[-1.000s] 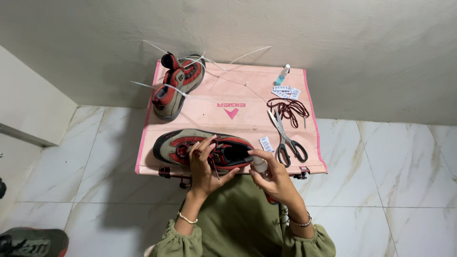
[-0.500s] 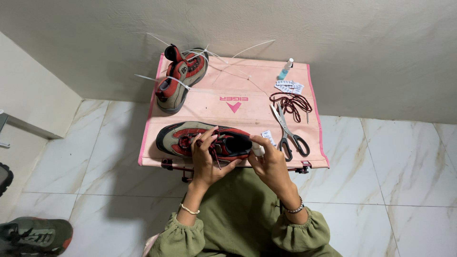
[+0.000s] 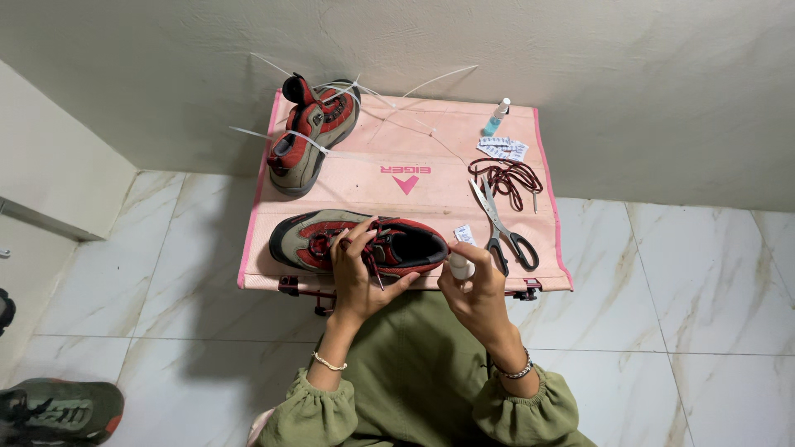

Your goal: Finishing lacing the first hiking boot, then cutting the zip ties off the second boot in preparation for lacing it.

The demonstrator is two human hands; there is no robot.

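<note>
Head view: looking down on a pink counter point(image 3: 414, 194) against a pale wall, marble floor around it.
Change: whole scene slightly lower and more centred in frame than a second ago; hands in much the same pose, left fingers now curled over the laces rather than spread above them.
Meaning: lacing work apparently ongoing on the near shoe, no step visibly finished between pictures.
Left hand point(image 3: 358, 269): grip closed around the dark red lace at the middle of the shoe point(image 3: 356, 242), thumb under the shoe's near edge.
Right hand point(image 3: 476, 285): grip closed on a small white tube point(image 3: 460, 266), held upright just beside the shoe's heel end.
Shoe: lower centre of frame, lying across the counter's near edge, toe to the left; olive upper, red panels, black lining, laces partly threaded.
Second shoe point(image 3: 310, 136): upper left of the counter, same colours, white laces trailing loose toward the wall.
Scissors point(image 3: 501, 228): right of centre, blades closed, black handles toward the near edge.
Spare laces point(image 3: 507, 175): dark red bundle, upper right, near the scissors' tips.
Spray bottle point(image 3: 497, 117): upper right corner, lying tilted, a small printed packet just below it.
Third shoe point(image 3: 58, 410): lower left corner, on the floor, well apart.
</note>
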